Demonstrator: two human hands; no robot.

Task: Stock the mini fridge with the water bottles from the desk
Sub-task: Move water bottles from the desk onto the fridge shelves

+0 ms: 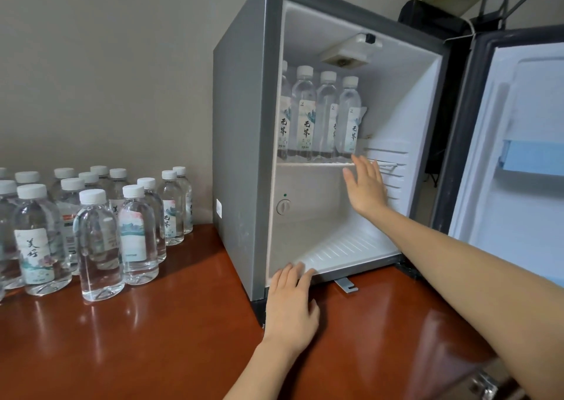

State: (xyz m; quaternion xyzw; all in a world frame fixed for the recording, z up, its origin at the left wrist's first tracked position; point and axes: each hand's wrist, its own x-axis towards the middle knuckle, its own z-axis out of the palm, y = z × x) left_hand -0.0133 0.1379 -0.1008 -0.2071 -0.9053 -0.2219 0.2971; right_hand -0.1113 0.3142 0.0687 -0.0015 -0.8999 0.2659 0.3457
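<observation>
The mini fridge [238, 155] is being carried on the counter [152, 338], its door [518, 201] being kept open to its right. A row of water bottles [305, 115] is being held on the fridge's upper shelf [314, 164]. A cluster of bottles [97, 241] is being kept on the counter, just left of the fridge.

Shelf [317, 164] R side free, bottles [305, 115] fill L; lower compartment [351, 244] wide open

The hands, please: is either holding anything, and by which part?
Nothing is held: the left hand lies flat on the fridge lip, the right hand is open by the shelf.
</observation>
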